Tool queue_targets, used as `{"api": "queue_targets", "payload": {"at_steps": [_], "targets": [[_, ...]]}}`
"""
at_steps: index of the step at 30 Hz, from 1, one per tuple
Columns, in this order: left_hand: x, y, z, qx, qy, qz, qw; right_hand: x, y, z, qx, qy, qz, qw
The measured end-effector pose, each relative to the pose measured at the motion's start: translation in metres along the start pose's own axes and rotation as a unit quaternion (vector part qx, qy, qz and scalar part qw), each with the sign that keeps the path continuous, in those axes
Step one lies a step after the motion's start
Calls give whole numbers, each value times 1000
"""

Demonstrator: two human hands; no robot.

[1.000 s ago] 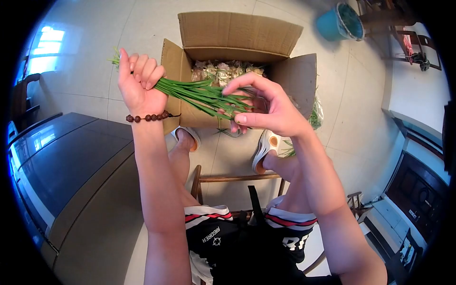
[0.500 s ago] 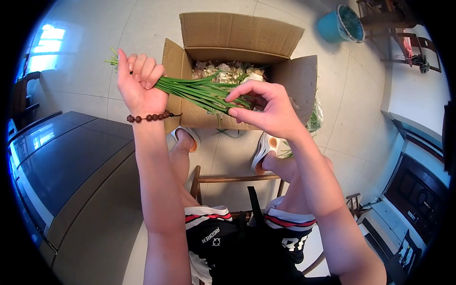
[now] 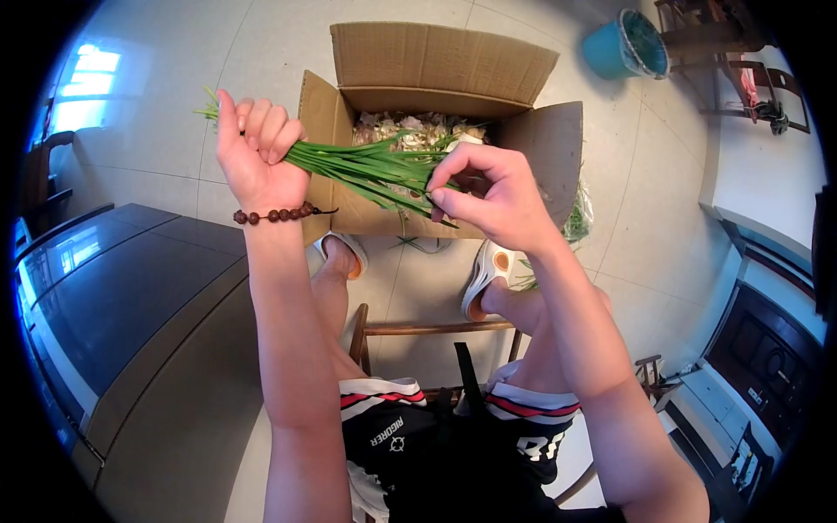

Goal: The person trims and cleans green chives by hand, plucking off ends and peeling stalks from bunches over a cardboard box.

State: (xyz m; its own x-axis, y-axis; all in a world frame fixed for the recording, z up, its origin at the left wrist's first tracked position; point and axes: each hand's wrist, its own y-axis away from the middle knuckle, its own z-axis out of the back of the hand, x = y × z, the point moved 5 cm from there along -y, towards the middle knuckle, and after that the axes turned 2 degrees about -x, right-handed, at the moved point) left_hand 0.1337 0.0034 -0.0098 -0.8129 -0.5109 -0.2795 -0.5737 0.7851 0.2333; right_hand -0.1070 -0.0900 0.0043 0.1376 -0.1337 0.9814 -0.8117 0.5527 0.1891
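A bunch of long green chives (image 3: pixel 366 166) stretches sideways above an open cardboard box. My left hand (image 3: pixel 259 144) is wrapped round the bunch near its left end, and pale tips poke out past the fist. At the loose right end, my right hand (image 3: pixel 488 192) has thumb and index finger pinched together on the chive ends. Its other fingers are curled and partly hidden behind. Below the chives, the cardboard box (image 3: pixel 445 57) stands with its flaps spread, and pale, papery scraps (image 3: pixel 418 131) lie inside it.
Left of me stands a dark glossy cabinet (image 3: pixel 139 261). A blue bucket (image 3: pixel 606 50) with a plastic liner is at the upper right. Beside the box's right side lies a clear bag with greens (image 3: pixel 577 218). My feet in white shoes (image 3: pixel 484 275) flank the box front.
My right hand has shifted slightly right, and its thumb and index finger have closed from a gap into a pinch at the chive ends. My left hand keeps its hold, almost still.
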Motion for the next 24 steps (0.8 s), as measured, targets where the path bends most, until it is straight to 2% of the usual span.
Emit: {"api": "queue_targets", "payload": {"at_steps": [4, 6, 7, 11, 13, 15, 20, 24], "targets": [[-5, -2, 9, -16, 26, 13, 999, -1, 0, 5, 15, -56, -47, 997], [-13, -3, 14, -4, 50, 18, 999, 2, -3, 13, -10, -124, 15, 992], [-14, -3, 12, 8, 74, 20, 997, 3, -4, 16, -10, -124, 16, 992], [-8, -2, 6, 38, 104, 53, 992, 4, -9, 30, -59, -150, -44, 986], [-10, -2, 5, 33, 169, 70, 983, -4, -12, 40, -101, -211, -67, 970], [-13, -2, 4, 46, 173, 71, 981, -8, -13, 46, -110, -212, -66, 969], [-15, 1, -5, 70, 191, 80, 976, -20, -14, 53, -144, -60, -118, 981], [-13, 1, -9, 90, 196, 99, 971, -24, -14, 49, -149, -54, -100, 982]]}}
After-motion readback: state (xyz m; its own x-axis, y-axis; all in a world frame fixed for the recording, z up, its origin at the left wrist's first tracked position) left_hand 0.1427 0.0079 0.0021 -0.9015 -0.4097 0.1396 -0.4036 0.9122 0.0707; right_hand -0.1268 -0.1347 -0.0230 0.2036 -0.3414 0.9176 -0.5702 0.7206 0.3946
